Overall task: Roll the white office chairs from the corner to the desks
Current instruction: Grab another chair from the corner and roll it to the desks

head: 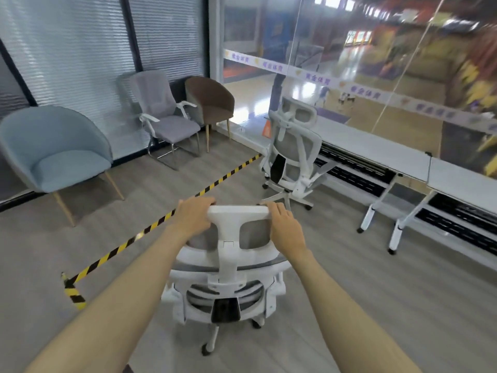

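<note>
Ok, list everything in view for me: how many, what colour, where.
near office chair: 1, white frame with grey mesh, centre, its back towards the camera
far office chair: 1, white with grey mesh, at the left end of the desks
desks: 2, white, end to end along the glass wall, right
blue armchair: 1, light blue, left, by the blinds
grey chair: 1, grey with white armrests, against the blinds
brown armchair: 1, brown, in the corner
floor tape: 1 line, yellow and black, across the floor
left hand: grips the left end of the near chair's headrest
right hand: grips its right end
</note>
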